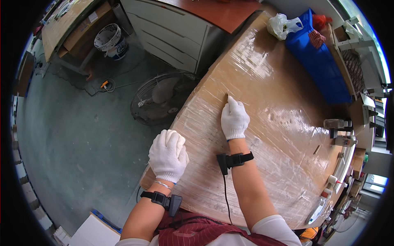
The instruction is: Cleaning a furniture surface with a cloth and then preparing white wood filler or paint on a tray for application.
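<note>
White knit gloves cover both of my hands. My left hand (168, 156) is at the left edge of a table (271, 164) covered in brown board and clear plastic film. Its fingers are curled, and what they hold, if anything, cannot be made out. Farther in over the film, my right hand (235, 119) is closed with its fingertips pinched together. A short, thin, dark brown piece (226, 96) sticks out at those fingertips; its kind is too small to tell. Each of my wrists bears a black strapped device, and a cable runs down from the right one.
A blue bin (318, 61) and a white plastic bag (283, 26) stand at the table's far right. Bottles (344, 141) line the right edge. A round fan (164, 96) is on the floor left of the table, near a drawer cabinet (168, 33) and a bucket (111, 41).
</note>
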{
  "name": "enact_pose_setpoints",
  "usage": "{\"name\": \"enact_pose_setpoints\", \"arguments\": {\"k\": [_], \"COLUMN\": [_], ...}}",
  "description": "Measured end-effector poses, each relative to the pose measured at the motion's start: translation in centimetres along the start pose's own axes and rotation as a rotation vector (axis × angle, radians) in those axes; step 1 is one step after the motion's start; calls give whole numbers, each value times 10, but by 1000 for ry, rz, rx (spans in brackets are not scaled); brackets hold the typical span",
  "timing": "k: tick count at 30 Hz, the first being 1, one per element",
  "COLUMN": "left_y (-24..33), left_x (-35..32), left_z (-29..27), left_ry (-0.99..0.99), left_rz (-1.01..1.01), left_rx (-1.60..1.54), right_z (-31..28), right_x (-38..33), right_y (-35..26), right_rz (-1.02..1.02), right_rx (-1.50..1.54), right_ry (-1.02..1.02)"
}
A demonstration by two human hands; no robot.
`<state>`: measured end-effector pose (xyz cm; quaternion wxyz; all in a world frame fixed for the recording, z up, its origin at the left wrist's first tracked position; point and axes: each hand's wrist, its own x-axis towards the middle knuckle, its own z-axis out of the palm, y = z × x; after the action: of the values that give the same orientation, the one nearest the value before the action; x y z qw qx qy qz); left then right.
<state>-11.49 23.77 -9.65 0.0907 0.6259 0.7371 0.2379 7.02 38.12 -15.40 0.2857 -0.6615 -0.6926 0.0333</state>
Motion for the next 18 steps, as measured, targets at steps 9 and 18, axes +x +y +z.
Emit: {"name": "enact_pose_setpoints", "arguments": {"k": [9,18], "left_y": [-4,-5], "left_x": [-6,-11], "left_z": [-1,4], "left_ry": [-49,-20], "left_rz": [-22,6], "left_rx": [-38,-18], "right_z": [0,-1], "right_x": [-2,-1], "right_y": [1,1], "right_rz": [-83,-60], "right_rx": [89,101], "right_ry": [-52,-12]}}
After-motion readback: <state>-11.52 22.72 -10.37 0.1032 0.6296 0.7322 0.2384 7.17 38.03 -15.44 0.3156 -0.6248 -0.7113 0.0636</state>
